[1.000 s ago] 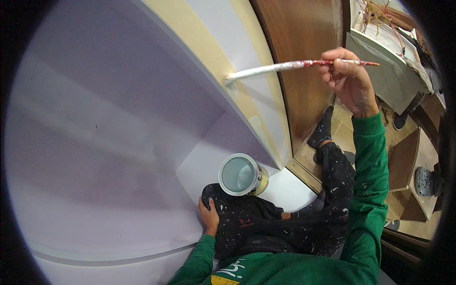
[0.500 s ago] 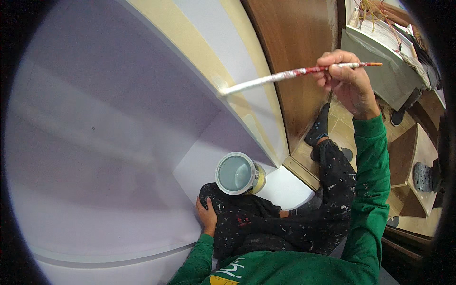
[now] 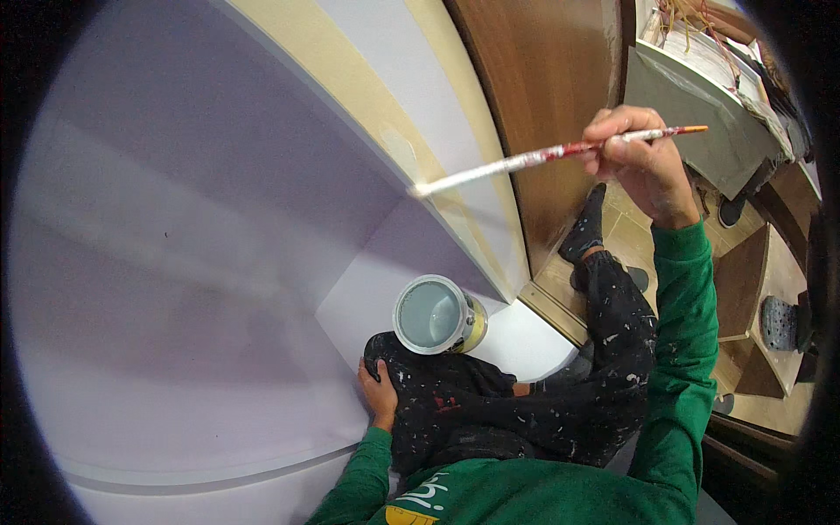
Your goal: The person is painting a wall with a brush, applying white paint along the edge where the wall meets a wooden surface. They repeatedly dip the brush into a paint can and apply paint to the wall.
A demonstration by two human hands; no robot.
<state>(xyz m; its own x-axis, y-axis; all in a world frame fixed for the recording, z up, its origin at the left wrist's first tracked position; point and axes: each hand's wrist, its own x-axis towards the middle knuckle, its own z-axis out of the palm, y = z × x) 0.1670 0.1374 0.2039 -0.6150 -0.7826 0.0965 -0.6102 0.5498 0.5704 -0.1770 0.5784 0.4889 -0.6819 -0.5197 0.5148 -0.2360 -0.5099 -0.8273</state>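
My right hand (image 3: 643, 157) pinches a long thin paintbrush (image 3: 529, 160) by its red, paint-smeared handle. The brush's pale tip touches the edge of the upright panel (image 3: 420, 140), which carries cream stripes along white. My left hand (image 3: 380, 394) rests on my bent knee, which is in black trousers (image 3: 525, 407) spotted with paint; its fingers lie stretched over the cloth. Just past that knee stands an uncovered paint can (image 3: 479, 324) with grey-white liquid inside, on the white surface.
A smooth lilac-white wall (image 3: 175, 236) curves along the left. Beyond the striped panel is a brown wooden panel (image 3: 551, 105). A wooden box-like piece (image 3: 761, 306) stands at the right, and a grey cabinet with loose wires (image 3: 691, 114) at the upper right.
The brush tip has slid a little downward along the panel edge, and my right hand has lowered with it. My left hand stays on the knee.
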